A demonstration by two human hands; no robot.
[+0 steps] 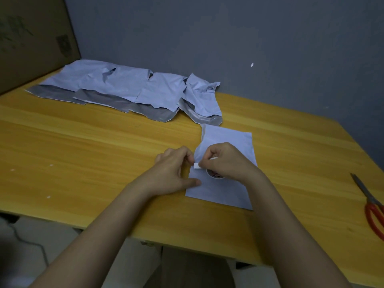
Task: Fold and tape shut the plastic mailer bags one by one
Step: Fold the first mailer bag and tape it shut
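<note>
A white plastic mailer bag [226, 192] lies flat on the wooden table [83, 154], right of centre. My right hand [224, 161] rests over its middle and grips a roll of tape [215, 175], mostly hidden beneath the palm. A short white tape end [197, 165] sticks out between both hands. My left hand [176, 169] pinches that tape end with its fingertips, while its thumb presses the bag's left edge. The bag's upper left edge lifts slightly beside the fingers.
A pile of several white and grey mailer bags [128, 90] spreads along the table's far side. Red-handled scissors [372, 206] lie at the right edge. A cardboard box [31, 38] stands at the back left. A grey wall rises behind.
</note>
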